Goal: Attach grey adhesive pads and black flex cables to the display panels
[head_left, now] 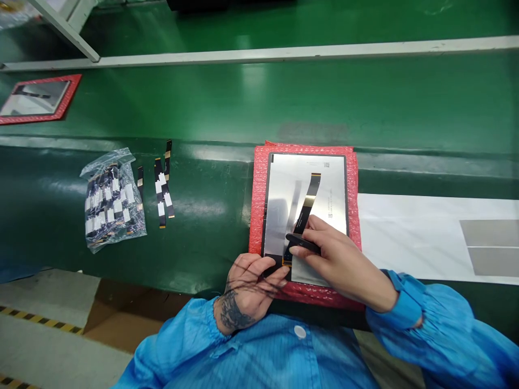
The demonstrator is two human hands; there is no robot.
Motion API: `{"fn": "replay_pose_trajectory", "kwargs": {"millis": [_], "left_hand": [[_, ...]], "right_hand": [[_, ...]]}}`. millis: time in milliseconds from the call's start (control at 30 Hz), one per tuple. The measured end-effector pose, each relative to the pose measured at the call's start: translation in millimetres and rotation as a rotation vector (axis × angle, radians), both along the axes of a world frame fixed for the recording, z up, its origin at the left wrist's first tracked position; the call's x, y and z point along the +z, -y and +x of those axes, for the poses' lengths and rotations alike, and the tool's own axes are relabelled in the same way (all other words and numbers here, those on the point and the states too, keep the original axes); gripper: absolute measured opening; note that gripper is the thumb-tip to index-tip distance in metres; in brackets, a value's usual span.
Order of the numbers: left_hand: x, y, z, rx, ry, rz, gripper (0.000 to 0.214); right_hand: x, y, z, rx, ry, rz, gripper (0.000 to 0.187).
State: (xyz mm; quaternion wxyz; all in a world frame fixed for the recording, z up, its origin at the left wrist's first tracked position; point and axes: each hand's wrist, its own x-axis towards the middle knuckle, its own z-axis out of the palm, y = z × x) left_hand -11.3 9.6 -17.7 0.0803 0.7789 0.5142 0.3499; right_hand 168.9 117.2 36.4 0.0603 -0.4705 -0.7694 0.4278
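A tablet-sized display panel (279, 216) lies back side up on red bubble wrap (353, 216). Along its lower left edge, my left hand (249, 286) grips the panel, its fingertips beside the dark strip there. My right hand (340, 259) is closed around a dark, narrow tool (304, 242), perhaps a spudger or tweezers. Across the panel's silver back runs a black flex cable (308, 202), slanting up and right from the fingers to a free gold-edged end. Its lower end meets the panel's lower edge between my hands; the joint is too small to make out.
To the left are a clear bag of flex cables (113, 202) and several loose flex cables (160, 194). Another panel on red wrap (40, 100) lies at the far left. White sheet (409, 232) stretches rightward. A pale rail (259, 55) crosses the green bench (203, 102).
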Motion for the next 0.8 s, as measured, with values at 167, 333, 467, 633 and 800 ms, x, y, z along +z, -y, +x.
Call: {"fn": "replay_pose_trajectory", "kwargs": {"millis": [167,333,467,633,800], "left_hand": [[-0.1,-0.1,-0.6,-0.005,0.006,0.003,0.019],[-1.3,0.7,-0.5,-0.004,-0.025,0.011,0.02],[-0.9,0.6,0.3,0.006,-0.131,0.054,0.019],[1.3,2.6,7.7,0.049,-0.158,0.069,0.022],[0.4,4.7,8.4,0.125,0.04,-0.099,0.028]], "right_hand": [[0.2,0.1,-1.0,0.014,0.024,0.007,0.018],[-0.5,1.2,0.0,0.039,0.053,-0.019,0.014],[-1.1,1.1,1.2,0.044,0.035,-0.032,0.014],[-1.9,2.6,-0.7,0.053,0.035,0.017,0.016],[-9.0,11.2,5.2,-0.125,0.203,0.308,0.01]]}}
